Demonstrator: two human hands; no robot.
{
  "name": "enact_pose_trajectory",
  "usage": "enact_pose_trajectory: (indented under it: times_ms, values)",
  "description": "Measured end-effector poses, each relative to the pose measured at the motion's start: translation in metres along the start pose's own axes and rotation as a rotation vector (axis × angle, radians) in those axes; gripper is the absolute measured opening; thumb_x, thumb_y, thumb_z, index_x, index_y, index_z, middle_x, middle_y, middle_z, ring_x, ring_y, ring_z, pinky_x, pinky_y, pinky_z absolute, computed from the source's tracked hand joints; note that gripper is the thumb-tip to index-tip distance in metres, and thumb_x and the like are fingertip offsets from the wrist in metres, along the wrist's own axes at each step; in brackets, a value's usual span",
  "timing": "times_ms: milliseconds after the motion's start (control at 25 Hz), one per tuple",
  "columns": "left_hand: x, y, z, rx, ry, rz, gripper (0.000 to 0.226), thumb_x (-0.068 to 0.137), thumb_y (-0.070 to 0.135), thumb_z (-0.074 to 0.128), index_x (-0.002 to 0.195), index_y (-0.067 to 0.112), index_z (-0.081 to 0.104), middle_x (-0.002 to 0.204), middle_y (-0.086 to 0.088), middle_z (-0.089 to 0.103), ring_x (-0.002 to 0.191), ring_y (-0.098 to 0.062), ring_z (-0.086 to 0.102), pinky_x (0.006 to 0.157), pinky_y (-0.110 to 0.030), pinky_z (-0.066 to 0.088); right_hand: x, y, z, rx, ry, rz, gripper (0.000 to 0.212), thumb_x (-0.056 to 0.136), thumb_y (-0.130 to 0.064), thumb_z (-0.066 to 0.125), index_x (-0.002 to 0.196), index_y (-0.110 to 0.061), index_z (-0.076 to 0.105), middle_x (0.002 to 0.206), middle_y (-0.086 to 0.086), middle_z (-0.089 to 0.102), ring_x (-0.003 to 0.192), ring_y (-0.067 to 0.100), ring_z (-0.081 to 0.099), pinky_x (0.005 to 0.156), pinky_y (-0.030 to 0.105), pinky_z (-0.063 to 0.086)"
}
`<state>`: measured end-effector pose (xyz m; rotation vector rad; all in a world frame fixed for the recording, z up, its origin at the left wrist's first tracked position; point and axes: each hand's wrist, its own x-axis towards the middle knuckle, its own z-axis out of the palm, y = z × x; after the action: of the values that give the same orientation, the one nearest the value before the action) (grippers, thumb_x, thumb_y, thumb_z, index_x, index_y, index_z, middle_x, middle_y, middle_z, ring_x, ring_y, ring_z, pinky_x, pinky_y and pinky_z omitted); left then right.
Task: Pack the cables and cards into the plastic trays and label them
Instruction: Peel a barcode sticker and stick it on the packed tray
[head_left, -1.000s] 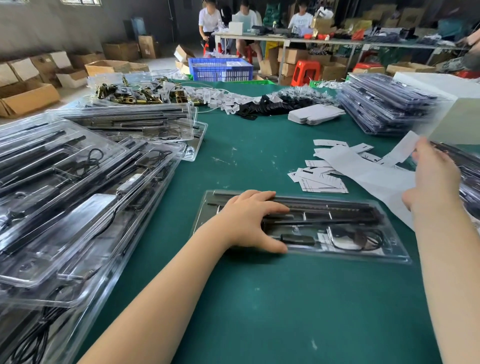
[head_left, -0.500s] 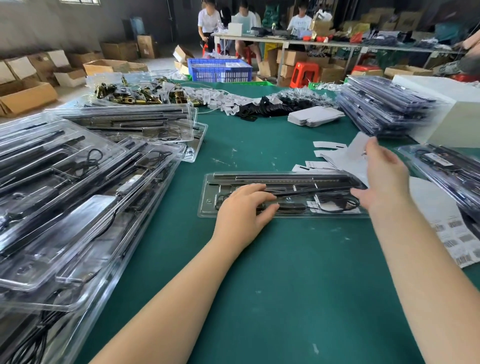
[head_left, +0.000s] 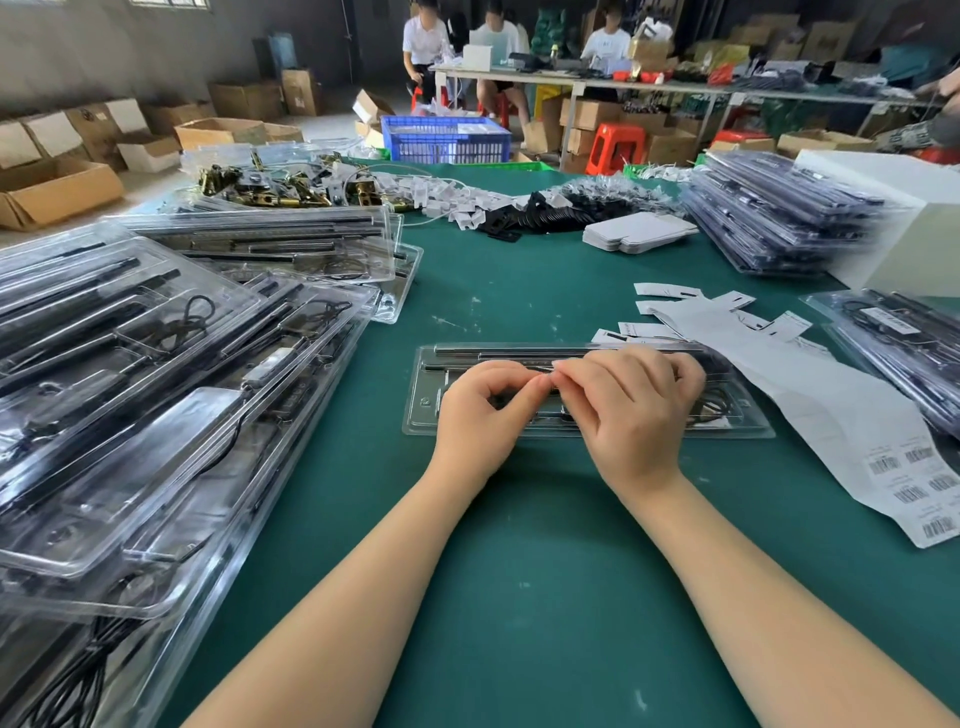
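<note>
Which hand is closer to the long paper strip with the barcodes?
The right hand. It sits over the middle of the clear tray, just beside the strip of barcode labels lying to its right. The left hand is further left, on the right hand's far side.

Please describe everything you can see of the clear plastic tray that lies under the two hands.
The clear plastic tray is long, flat and transparent, with moulded compartments holding black rods and a coiled black cable. It lies flat on the green table, lengthwise left to right. The left hand and right hand are over its middle, fingertips meeting.
</note>
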<state>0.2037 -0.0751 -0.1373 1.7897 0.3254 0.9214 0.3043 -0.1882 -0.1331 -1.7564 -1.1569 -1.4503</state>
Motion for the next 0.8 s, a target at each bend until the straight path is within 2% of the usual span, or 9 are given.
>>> enact_pose_trajectory:
  times_ms: [120, 240, 480, 560, 640, 720, 800]
  values:
    - [0.0, 0.002, 0.0, -0.064, 0.023, -0.071, 0.015, 0.088, 0.02, 0.069, 0.075, 0.025, 0.074, 0.079, 0.011, 0.07, 0.083, -0.001, 0.063, 0.074, -0.011, 0.045, 0.003, 0.002, -0.002, -0.014, 0.016, -0.011, 0.018, 0.09, -0.036, 0.07, 0.077, -0.025, 0.076, 0.079, -0.007, 0.069, 0.087, 0.015, 0.055, 0.08, 0.038, 0.031]
    - [0.0, 0.006, -0.001, -0.087, 0.021, -0.104, 0.017, 0.089, 0.021, 0.068, 0.074, 0.028, 0.073, 0.081, 0.012, 0.072, 0.084, -0.001, 0.064, 0.076, -0.011, 0.045, 0.002, 0.001, -0.002, -0.029, 0.026, -0.033, 0.019, 0.088, -0.039, 0.071, 0.075, -0.026, 0.076, 0.077, -0.007, 0.068, 0.087, 0.015, 0.054, 0.08, 0.038, 0.03]
    - [-0.001, 0.004, -0.004, -0.04, 0.07, -0.05, 0.013, 0.087, 0.022, 0.07, 0.074, 0.019, 0.071, 0.08, 0.006, 0.071, 0.084, -0.01, 0.065, 0.081, -0.026, 0.05, 0.001, 0.002, -0.002, 0.023, -0.049, 0.018, 0.02, 0.084, -0.047, 0.073, 0.081, -0.028, 0.076, 0.083, -0.006, 0.069, 0.09, 0.015, 0.054, 0.08, 0.039, 0.029]
    - [0.0, 0.003, -0.004, 0.027, 0.163, -0.008, 0.014, 0.088, 0.022, 0.069, 0.075, 0.022, 0.069, 0.08, 0.011, 0.069, 0.085, -0.007, 0.062, 0.082, -0.025, 0.048, 0.0, -0.001, -0.002, 0.07, -0.13, 0.122, 0.026, 0.081, -0.05, 0.073, 0.088, -0.025, 0.076, 0.089, -0.002, 0.068, 0.092, 0.017, 0.054, 0.081, 0.04, 0.029]
    - [0.004, 0.0, -0.01, 0.114, 0.236, 0.048, 0.015, 0.089, 0.024, 0.068, 0.075, 0.028, 0.066, 0.08, 0.021, 0.065, 0.086, 0.0, 0.059, 0.083, -0.02, 0.045, 0.003, -0.005, -0.002, 0.216, -0.232, 0.336, 0.032, 0.08, -0.052, 0.068, 0.094, -0.023, 0.073, 0.092, -0.003, 0.066, 0.093, 0.018, 0.056, 0.084, 0.04, 0.034]
    - [0.009, -0.004, -0.019, 0.204, 0.243, 0.09, 0.015, 0.088, 0.025, 0.069, 0.075, 0.031, 0.065, 0.08, 0.025, 0.062, 0.087, -0.001, 0.057, 0.084, -0.022, 0.044, 0.011, -0.006, -0.002, 0.459, -0.338, 0.568, 0.022, 0.085, -0.046, 0.065, 0.091, -0.025, 0.069, 0.086, -0.007, 0.065, 0.088, 0.015, 0.059, 0.086, 0.045, 0.043]
    - [0.012, -0.008, -0.026, 0.225, 0.216, 0.085, 0.015, 0.087, 0.026, 0.07, 0.075, 0.032, 0.065, 0.081, 0.025, 0.061, 0.089, -0.005, 0.058, 0.085, -0.023, 0.044, 0.013, -0.005, 0.0, 0.606, -0.407, 0.665, 0.006, 0.087, -0.034, 0.068, 0.083, -0.03, 0.067, 0.081, -0.012, 0.066, 0.082, 0.003, 0.057, 0.084, 0.038, 0.047]
